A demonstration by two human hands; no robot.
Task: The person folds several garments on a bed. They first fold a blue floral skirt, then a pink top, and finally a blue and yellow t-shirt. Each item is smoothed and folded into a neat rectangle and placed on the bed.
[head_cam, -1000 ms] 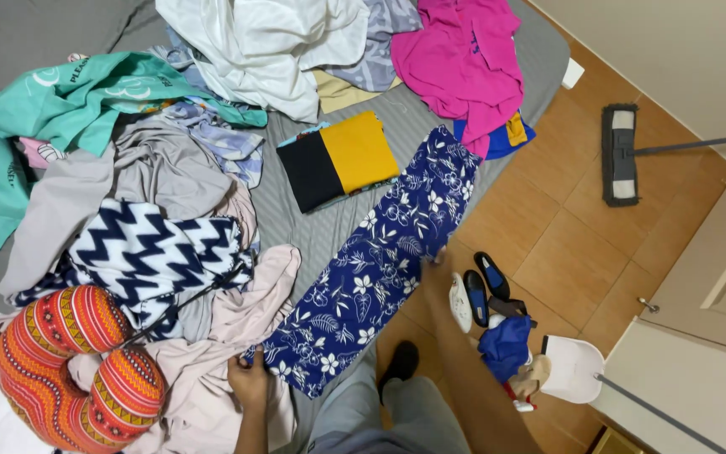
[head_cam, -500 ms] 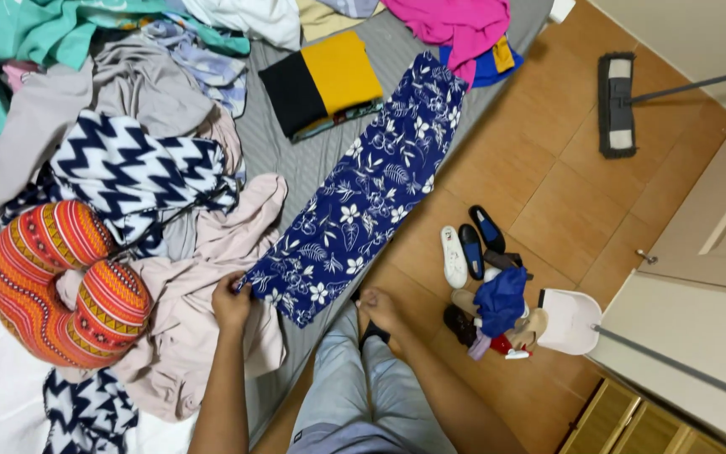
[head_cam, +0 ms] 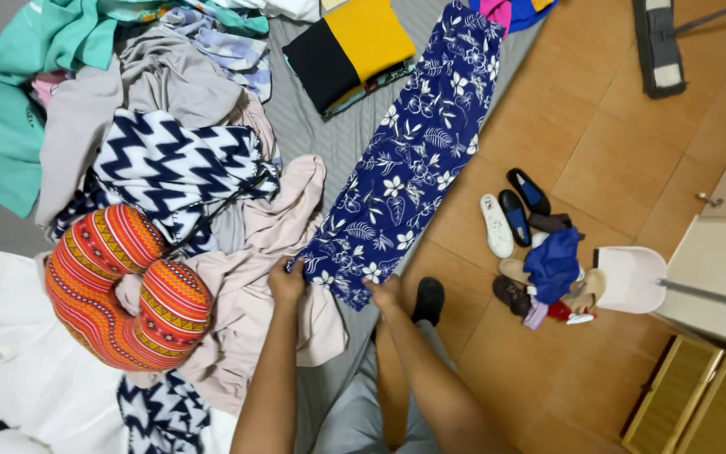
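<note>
A long navy garment with a white floral print (head_cam: 405,160) lies stretched along the edge of a grey bed (head_cam: 329,143). My left hand (head_cam: 286,282) pinches its near left corner. My right hand (head_cam: 383,292) grips the near right corner, over the bed's edge. Both arms reach forward from the bottom of the view. A pale pink garment (head_cam: 262,277) lies crumpled just under and left of my left hand.
Clothes cover the bed: a navy-and-white zigzag piece (head_cam: 170,168), teal top (head_cam: 10,92), folded black-and-yellow item (head_cam: 350,50), orange striped neck pillow (head_cam: 123,290). On the wooden floor (head_cam: 598,151) sit several shoes (head_cam: 514,210), a blue cloth (head_cam: 552,265), a white dustpan (head_cam: 632,277) and a mop head (head_cam: 657,46).
The view has tilted down and closer. My right hand has come up to the floral garment's near edge, and both hands now hold its corners.
</note>
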